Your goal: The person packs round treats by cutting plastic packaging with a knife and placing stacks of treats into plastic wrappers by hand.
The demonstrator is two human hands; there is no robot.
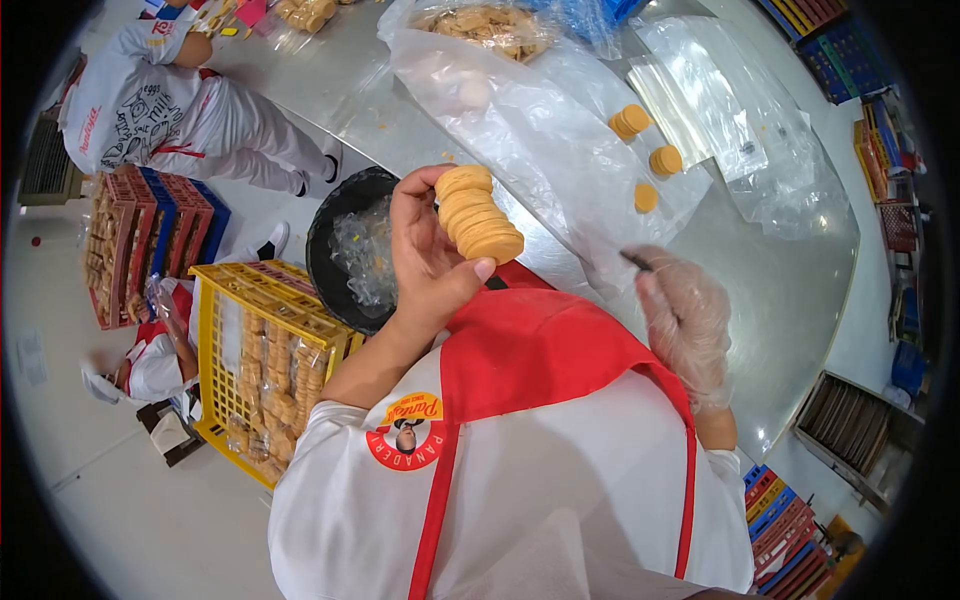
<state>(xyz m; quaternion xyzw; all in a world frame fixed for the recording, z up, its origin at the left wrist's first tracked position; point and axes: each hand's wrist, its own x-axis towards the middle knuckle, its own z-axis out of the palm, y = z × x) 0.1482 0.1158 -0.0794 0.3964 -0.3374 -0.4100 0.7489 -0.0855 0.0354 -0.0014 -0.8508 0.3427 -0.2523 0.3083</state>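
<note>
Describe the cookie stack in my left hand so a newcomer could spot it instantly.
Start at the metal table and find the black tub by its edge. Just right of the tub in the picture, the bare left hand holds the cookie stack, round and golden. Unlike the smaller cookie groups on the plastic sheet, it is a long column held in a hand.
</note>
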